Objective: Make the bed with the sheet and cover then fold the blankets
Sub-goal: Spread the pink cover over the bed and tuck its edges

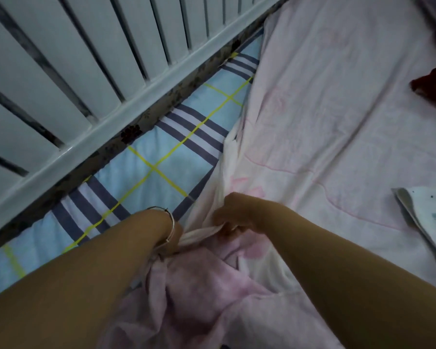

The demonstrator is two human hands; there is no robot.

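Note:
A pale pink sheet [337, 109] lies spread over the right part of the bed, its left edge bunched near me. Under it a light blue plaid cover [146, 157] with yellow and navy stripes shows along the left. My right hand [233, 215] grips the bunched edge of the pink sheet with curled fingers. My left hand [173, 235], with a thin bracelet at the wrist, is mostly buried in the same bunched cloth and seems to hold it; its fingers are hidden.
A white slatted bed rail [91, 91] runs diagonally along the left side. A dark red object [433, 84] lies at the right edge. A folded white cloth with small prints [425, 222] rests on the sheet at the right.

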